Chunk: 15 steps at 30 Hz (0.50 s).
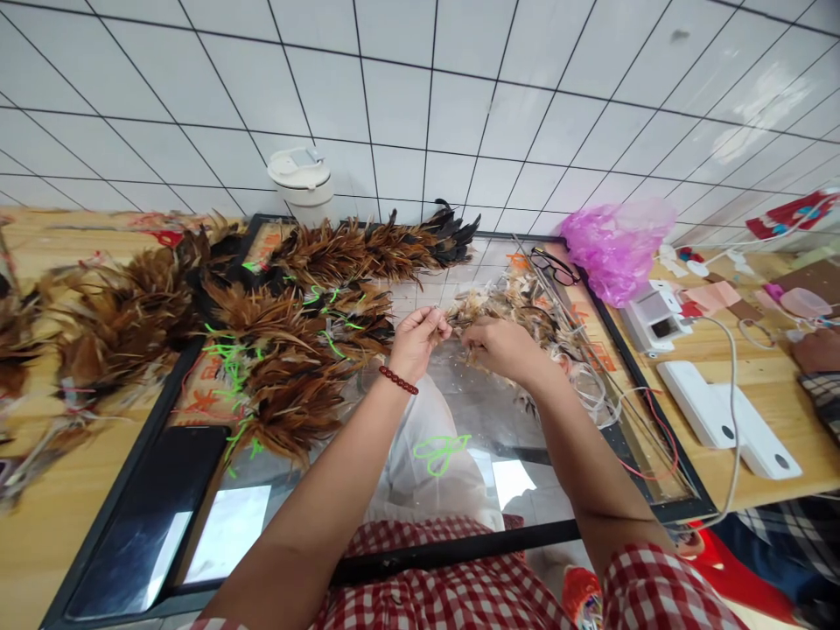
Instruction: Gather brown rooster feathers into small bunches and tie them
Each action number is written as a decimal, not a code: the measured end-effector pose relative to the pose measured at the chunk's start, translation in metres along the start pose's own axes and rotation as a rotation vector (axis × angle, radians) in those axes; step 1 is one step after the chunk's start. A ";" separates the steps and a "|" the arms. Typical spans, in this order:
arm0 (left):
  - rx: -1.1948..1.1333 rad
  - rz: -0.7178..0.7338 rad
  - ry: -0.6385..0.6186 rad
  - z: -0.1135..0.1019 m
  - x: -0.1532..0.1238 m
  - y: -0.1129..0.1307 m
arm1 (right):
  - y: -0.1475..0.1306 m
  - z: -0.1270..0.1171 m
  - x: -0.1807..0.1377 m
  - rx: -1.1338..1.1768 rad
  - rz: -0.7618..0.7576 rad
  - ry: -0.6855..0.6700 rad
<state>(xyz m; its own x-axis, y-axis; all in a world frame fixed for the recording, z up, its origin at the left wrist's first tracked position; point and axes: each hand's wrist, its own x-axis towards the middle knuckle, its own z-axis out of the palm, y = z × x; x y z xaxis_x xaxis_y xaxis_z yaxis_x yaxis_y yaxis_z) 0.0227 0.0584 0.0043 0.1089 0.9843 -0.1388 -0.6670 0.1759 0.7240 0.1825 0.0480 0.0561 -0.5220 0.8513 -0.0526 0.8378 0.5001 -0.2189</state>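
My left hand [416, 339], with a red bead bracelet at the wrist, is closed in a pinch on pale feathers. My right hand [505, 348] is closed too, gripping the same small bunch of loose feathers [459, 325] between the two hands. Both hands hover over a glass-topped table [459, 411] with a black frame. Just behind my right hand lies a heap of pale loose feathers [525, 302]. To the left spread bundles of brown feathers [282, 350] tied with green cord.
A white lidded cup [305, 184] stands by the tiled wall. Black glasses [555, 265] and a pink plastic bag [617, 245] lie at the right. White devices [728, 420] and cables sit on the wooden bench. Another person's checked sleeve [823, 394] shows at far right.
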 end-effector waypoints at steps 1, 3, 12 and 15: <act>0.000 0.000 0.004 0.000 0.000 0.000 | 0.001 0.003 0.002 -0.005 -0.033 0.013; -0.001 -0.001 0.010 0.000 0.001 0.000 | 0.006 0.007 0.005 0.001 -0.071 0.010; 0.001 -0.092 0.017 0.002 -0.002 0.001 | 0.019 -0.004 0.003 0.288 -0.305 0.554; -0.050 -0.119 0.025 0.002 -0.002 0.002 | 0.017 0.003 0.006 0.259 -0.441 0.565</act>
<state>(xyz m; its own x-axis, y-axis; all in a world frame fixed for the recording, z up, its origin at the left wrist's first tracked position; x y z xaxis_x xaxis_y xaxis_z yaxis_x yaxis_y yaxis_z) 0.0229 0.0565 0.0073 0.1716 0.9557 -0.2391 -0.6860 0.2901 0.6672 0.1930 0.0611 0.0495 -0.5799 0.5679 0.5841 0.4701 0.8188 -0.3294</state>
